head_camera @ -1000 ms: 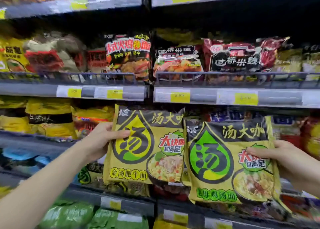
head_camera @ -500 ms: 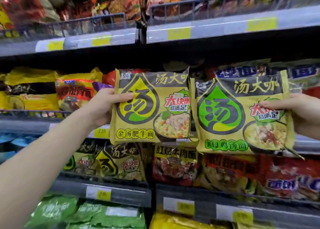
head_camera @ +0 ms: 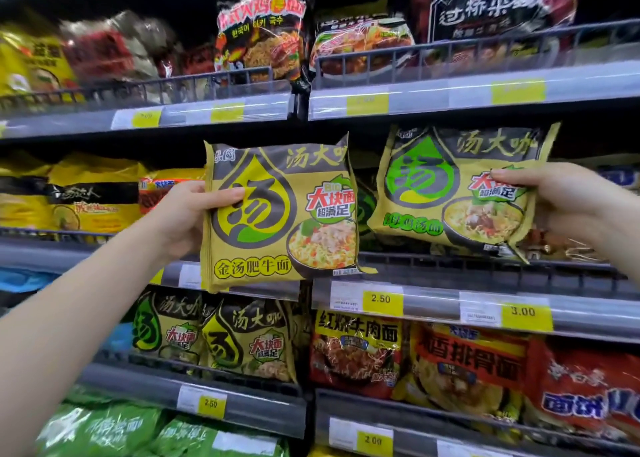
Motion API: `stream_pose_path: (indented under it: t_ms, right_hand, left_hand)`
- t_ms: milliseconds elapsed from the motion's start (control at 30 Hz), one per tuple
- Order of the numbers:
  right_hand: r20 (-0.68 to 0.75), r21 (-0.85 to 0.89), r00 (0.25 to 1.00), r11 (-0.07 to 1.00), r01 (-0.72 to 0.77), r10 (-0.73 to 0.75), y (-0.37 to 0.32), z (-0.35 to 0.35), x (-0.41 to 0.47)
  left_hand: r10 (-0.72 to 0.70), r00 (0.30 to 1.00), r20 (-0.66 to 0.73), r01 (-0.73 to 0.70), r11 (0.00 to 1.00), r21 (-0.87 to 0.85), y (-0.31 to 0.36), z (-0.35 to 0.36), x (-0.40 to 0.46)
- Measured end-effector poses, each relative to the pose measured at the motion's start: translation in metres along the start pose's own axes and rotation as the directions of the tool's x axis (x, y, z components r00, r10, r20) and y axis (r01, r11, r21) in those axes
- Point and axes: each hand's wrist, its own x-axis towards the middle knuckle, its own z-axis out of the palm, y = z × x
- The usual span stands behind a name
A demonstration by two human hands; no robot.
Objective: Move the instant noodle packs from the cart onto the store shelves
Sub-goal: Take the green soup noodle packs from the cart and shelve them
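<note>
**Noodle packs held up at the middle shelf**

Noodle packs, two of them in olive-yellow wrappers, are raised in front of the store shelving, one in each hand. The left hand (head_camera: 180, 214) grips the yellow-drop pack (head_camera: 280, 214) by its left edge, thumb curled across the front and fingers hidden behind; this pack hangs upright, its lower part covering the middle shelf rail (head_camera: 433, 304). The right hand (head_camera: 557, 200) pinches the green-drop pack (head_camera: 453, 190) at its right edge, thumb on the front. That pack is tilted, higher than the rail, and sits partly inside the shelf opening above it, its bottom edge just over the wire guard. Yellow price tags reading 2.50 (head_camera: 381, 299) and 3.00 (head_camera: 523, 312) sit on the rail. Below the rail, matching olive-yellow packs (head_camera: 242, 346) stand to the left and red packs (head_camera: 467, 363) to the right.
</note>
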Motion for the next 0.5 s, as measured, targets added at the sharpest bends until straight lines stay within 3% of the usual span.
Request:
stream_pose_path:
  t_ms: [67, 233, 500]
  right_hand:
    - [0.074, -0.044, 0.997, 0.999, -0.032, 0.035, -0.006, 0.038, -0.008]
    - [0.057, -0.137, 0.997, 0.988, 0.065, -0.058, 0.003, 0.074, -0.001]
    - [0.039, -0.18, 0.997, 0.981, 0.074, -0.068, 0.025, 0.111, 0.011]
  left_hand:
    - [0.004, 1.0, -0.013, -0.004, 1.0, 0.0, 0.002, -0.005, -0.001]
    - [0.011, 1.0, -0.019, -0.011, 1.0, 0.027, 0.007, -0.014, -0.007]
    - [0.002, 0.998, -0.07, 0.002, 0.998, 0.061, 0.011, -0.014, -0.019]
